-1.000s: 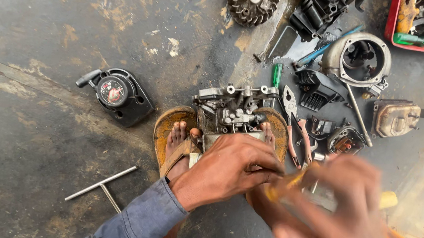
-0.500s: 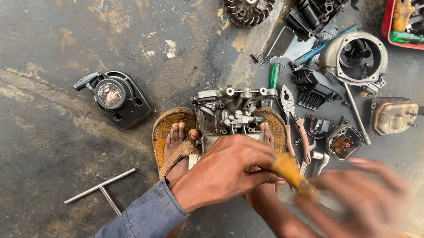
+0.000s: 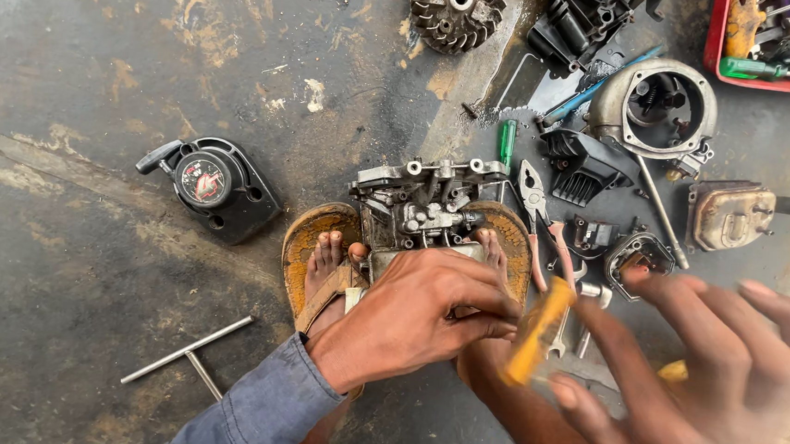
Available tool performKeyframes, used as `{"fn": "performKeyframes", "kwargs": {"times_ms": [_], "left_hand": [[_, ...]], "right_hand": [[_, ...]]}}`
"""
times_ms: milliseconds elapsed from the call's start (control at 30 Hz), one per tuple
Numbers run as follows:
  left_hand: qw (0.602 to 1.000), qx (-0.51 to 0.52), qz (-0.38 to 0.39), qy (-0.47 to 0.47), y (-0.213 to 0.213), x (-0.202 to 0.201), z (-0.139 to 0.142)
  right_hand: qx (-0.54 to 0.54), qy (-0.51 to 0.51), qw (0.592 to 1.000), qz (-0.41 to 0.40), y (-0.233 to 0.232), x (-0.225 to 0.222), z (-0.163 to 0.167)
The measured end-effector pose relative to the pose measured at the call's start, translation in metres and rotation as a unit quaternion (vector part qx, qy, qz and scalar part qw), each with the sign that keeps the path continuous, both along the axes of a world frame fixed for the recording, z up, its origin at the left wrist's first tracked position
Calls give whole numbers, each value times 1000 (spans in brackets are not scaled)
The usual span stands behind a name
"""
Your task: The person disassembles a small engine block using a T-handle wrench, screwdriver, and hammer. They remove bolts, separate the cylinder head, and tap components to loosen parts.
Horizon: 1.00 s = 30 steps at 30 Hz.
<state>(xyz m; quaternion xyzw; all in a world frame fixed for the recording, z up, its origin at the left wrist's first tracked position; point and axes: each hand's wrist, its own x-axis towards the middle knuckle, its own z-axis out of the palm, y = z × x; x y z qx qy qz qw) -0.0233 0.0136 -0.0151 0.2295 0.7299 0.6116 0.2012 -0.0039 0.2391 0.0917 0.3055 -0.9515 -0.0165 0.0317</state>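
My left hand (image 3: 416, 312) lies over the near side of a grey metal engine block (image 3: 420, 201), its fingers closed around a yellow-handled tool (image 3: 540, 330) that sticks out to the right. The block stands between my two feet, which are in brown sandals (image 3: 310, 244). My right hand (image 3: 699, 382) is blurred, with its fingers spread, just right of the yellow handle and off it. The tool's tip is hidden under my left hand.
On the stained concrete lie a black starter cover (image 3: 208, 181), a T-handle wrench (image 3: 186, 354), a flywheel (image 3: 456, 11), red-handled pliers (image 3: 539, 218), a green screwdriver (image 3: 507, 142), a round housing (image 3: 653, 106), a muffler (image 3: 729, 213) and a red tool tray (image 3: 778, 40).
My right hand was over the yellow handle and has pulled away to the right with its fingers spread. My left hand stays on the engine block.
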Motion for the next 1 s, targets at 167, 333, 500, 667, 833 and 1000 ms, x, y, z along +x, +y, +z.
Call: {"fn": "performKeyframes", "kwargs": {"times_ms": [167, 333, 500, 667, 833, 1000], "left_hand": [[1000, -13, -21, 2, -1, -3, 2], [999, 2, 25, 36, -1, -2, 4], [1000, -5, -2, 21, -1, -4, 3], [999, -15, 11, 32, 1, -4, 2], [1000, -23, -9, -11, -2, -4, 5], [1000, -5, -2, 14, -4, -5, 8]], "right_hand": [[-215, -131, 968, 6, -15, 1, -6], [-90, -61, 994, -13, -2, 0, -9], [-131, -118, 984, -23, -3, 6, -18], [-180, -126, 976, 6, -5, 4, -13], [-98, -82, 991, -32, 2, 5, -15], [-223, -177, 957, -52, 4, 10, -27]]}}
